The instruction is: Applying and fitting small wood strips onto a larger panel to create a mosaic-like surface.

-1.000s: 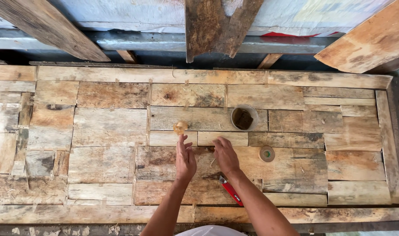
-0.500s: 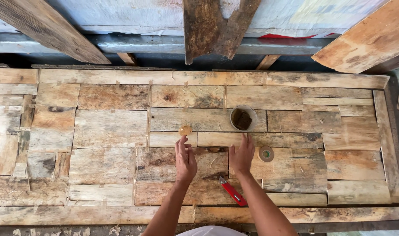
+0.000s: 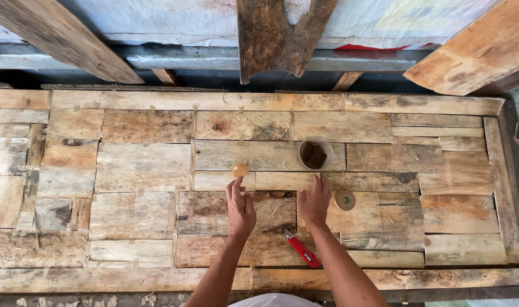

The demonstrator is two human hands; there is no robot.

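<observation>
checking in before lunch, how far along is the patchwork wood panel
Done: the wood panel looks fully pieced together, with no open gaps visible. In hand: both palms lie flat on the boards, the left hand just below a small amber lump, the right hand between the cup and the tape roll. Left: the red knife lies unused; no finish shows.

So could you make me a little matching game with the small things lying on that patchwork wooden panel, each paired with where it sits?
Things:
1. small amber disc
2. round container with a dark block inside
3. roll of tape
4. red-handled tool

Places:
A. just right of the right hand
B. at the left hand fingertips
C. under the right forearm, near the panel's front edge
D. beyond the right hand, farther up the panel

Pairs: 1-B, 2-D, 3-A, 4-C
</observation>
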